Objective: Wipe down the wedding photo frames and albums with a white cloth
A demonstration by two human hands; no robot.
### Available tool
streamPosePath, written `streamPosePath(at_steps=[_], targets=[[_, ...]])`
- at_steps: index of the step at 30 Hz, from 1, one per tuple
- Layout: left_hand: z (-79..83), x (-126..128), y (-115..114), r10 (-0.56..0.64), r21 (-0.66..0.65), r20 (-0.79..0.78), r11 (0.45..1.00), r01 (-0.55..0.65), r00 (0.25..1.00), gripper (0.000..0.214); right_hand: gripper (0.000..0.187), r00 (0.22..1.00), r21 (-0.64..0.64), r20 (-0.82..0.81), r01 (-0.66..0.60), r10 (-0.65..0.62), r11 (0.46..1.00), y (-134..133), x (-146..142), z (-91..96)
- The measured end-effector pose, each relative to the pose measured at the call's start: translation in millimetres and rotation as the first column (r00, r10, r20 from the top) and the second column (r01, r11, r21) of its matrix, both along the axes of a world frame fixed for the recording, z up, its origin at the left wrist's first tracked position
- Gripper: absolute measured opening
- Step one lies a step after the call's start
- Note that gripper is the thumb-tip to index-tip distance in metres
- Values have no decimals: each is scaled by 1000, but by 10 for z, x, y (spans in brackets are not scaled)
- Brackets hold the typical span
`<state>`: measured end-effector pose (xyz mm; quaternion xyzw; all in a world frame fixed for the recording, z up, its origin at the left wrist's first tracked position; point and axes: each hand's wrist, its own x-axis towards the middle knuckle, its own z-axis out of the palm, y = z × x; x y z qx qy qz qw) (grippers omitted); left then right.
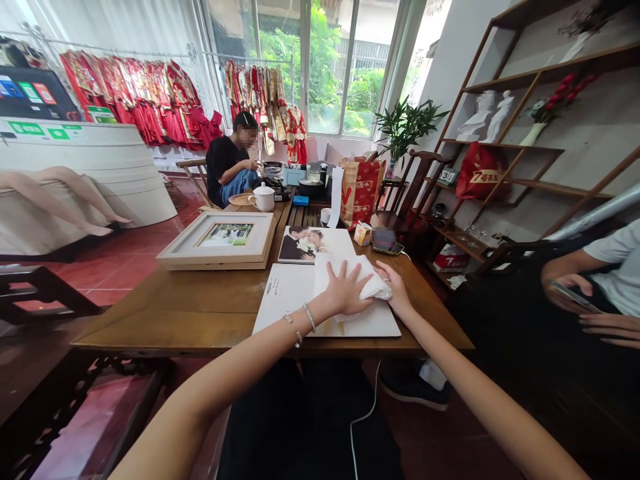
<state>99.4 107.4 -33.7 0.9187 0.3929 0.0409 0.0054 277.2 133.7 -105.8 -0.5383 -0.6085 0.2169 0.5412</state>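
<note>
A white cloth (350,275) lies on a large white album (290,300) at the near edge of a wooden table (200,313). My left hand (345,290) presses flat on the cloth with its fingers spread. My right hand (397,288) touches the cloth's right edge, fingers curled against it. A bracelet circles my left wrist.
Behind the album lie an open photo book (307,243) and a framed photo (220,239). Further back stand a teapot (264,197), a red bag (361,190) and a phone (386,241). One person sits at the table's far end; another holds a phone (575,297) at right.
</note>
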Motion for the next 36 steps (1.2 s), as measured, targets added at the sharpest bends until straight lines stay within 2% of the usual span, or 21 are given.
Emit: streamPosePath(at_steps=[3,6,9,13,16,18,21,24,27,30,33,36], targets=[[-8,29,-12,-4,48,-2,999,4,1000,69,58,977,-35,-211,17,-24,999,-11,-13,17],[-1,50,-128,-50,53,0,997,50,999,66,56,968,-51,-243,49,-60,997,-29,-19,46],[7,36,-321,-100,51,16,994,99,995,64,47,963,-77,-253,79,-96,994,-36,-24,59],[65,-100,-669,-180,35,24,983,179,983,65,42,932,-92,-361,-14,-20,996,-38,-51,60],[160,-260,-890,-229,-5,11,974,229,973,63,41,956,-81,-293,-41,16,996,-51,-63,60],[217,-344,-946,-214,-21,-15,977,214,977,63,42,979,-67,-201,-46,32,997,-63,-63,57],[241,-379,-858,-137,-14,-52,991,136,989,64,44,995,-45,-94,-40,36,998,-72,-61,46],[177,-309,-624,-23,27,-41,999,24,999,62,42,999,-41,-35,-21,20,999,-69,-64,31],[80,-203,-357,46,86,-9,995,-45,999,64,42,999,-38,-23,-36,35,999,-61,-67,14],[18,-120,-157,55,134,10,989,-56,998,67,43,994,-29,-59,-89,87,996,-55,-60,-8],[-1,-83,-119,38,159,-7,987,-37,999,65,45,990,-21,-72,-124,122,992,-50,-44,-27],[-10,-105,-307,-34,186,-35,982,40,999,69,45,992,-32,-33,-122,121,992,-55,-32,-26]])
